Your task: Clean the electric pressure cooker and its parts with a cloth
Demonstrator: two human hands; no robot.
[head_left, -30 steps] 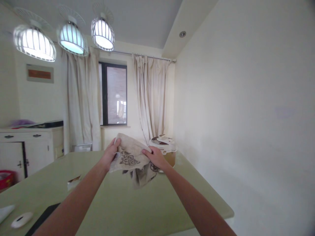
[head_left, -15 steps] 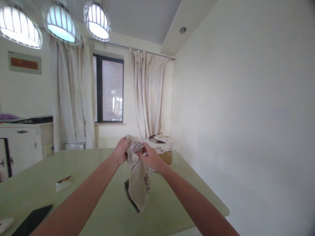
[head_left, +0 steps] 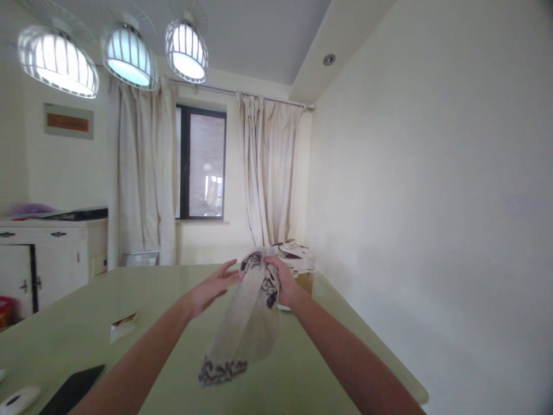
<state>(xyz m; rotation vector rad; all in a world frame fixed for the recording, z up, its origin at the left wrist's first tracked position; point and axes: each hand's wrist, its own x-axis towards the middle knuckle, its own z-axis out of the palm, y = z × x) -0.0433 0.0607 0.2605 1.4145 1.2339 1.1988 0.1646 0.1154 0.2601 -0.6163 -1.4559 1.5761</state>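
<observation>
Table, green: black flat thing and white oval thing on its near left part. Cloth, patterned, hangs over table's middle; can't tell if the lower end touches. Right hand gripping cloth near the top; left hand spread, at cloth's top edge, contact unclear. Progress, my read: partway; cloth lifted and bunched, not smoothed, folded or laid down. Small packet on table's left. Appliance on table's far right, partly hidden. Past table's far edge: cabinet, curtains, window.
</observation>
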